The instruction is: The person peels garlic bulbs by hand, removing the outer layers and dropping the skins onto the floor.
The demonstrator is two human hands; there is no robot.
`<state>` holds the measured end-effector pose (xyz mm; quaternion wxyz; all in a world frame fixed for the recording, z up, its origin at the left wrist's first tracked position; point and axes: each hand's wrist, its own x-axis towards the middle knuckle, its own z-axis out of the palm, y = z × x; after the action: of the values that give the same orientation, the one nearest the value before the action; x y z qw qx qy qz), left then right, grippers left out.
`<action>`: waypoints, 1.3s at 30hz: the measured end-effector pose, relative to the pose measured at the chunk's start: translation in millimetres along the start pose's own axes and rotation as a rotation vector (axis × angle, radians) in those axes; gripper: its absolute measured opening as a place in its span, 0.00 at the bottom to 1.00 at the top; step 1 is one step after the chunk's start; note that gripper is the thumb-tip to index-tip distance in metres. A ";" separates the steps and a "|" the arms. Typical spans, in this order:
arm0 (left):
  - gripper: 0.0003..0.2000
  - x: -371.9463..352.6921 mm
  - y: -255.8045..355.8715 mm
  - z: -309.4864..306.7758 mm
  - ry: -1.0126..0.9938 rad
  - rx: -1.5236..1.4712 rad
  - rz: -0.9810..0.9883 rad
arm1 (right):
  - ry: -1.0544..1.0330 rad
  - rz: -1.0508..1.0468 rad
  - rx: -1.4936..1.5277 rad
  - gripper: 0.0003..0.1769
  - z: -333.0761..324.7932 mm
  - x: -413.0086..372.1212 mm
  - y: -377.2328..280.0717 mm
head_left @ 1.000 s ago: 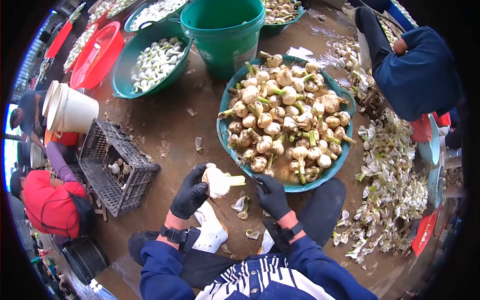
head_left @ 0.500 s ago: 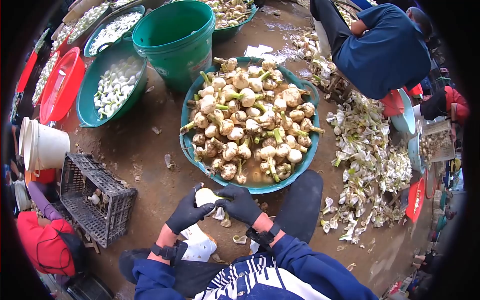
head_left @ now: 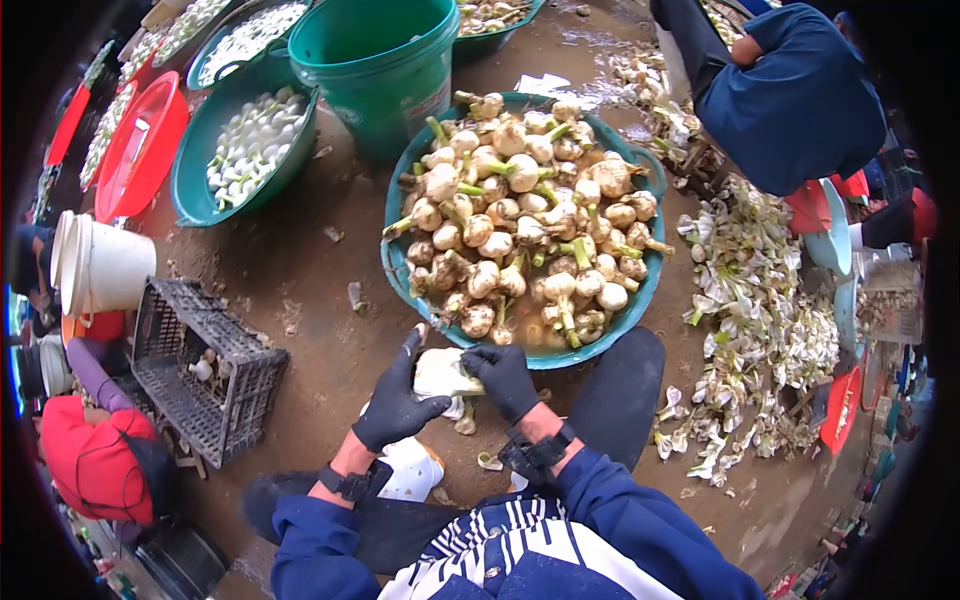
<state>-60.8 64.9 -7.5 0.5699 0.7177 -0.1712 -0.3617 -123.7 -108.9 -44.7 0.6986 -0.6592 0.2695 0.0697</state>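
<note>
A pale, whitish bulb [head_left: 443,372] is between my two black-gloved hands, just below the near rim of the green basin [head_left: 398,275]. My left hand [head_left: 398,398] cradles it from the left, thumb underneath and fingers raised. From the right, my right hand [head_left: 503,377] pinches the bulb's greenish end with bent fingers. The basin holds brownish water and a heap of soiled bulbs [head_left: 523,173] with short green stems. Loose peel [head_left: 465,420] shows below the held bulb.
Peelings [head_left: 755,330] cover the ground at right, near a person in dark blue [head_left: 790,100]. A black crate [head_left: 250,390], white bucket [head_left: 115,268] and person in red [head_left: 95,455] are at left. Beyond stand a green bucket [head_left: 380,90] and a basin of peeled bulbs [head_left: 195,185].
The view has shifted, so the basin sits higher and further right. My left hand has opened around the bulb, showing more of its pale side, and my right hand has moved to its right end.
</note>
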 end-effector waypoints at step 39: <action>0.05 15.5 -33.8 -58.7 0.916 -0.483 0.023 | 0.031 -0.610 -0.732 0.32 7.6 -26.7 -12.0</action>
<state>-13.9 105.3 -39.2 0.7397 0.6485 0.1766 -0.0332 -138.7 -96.3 -21.7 0.4047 -0.9121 0.0318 -0.0582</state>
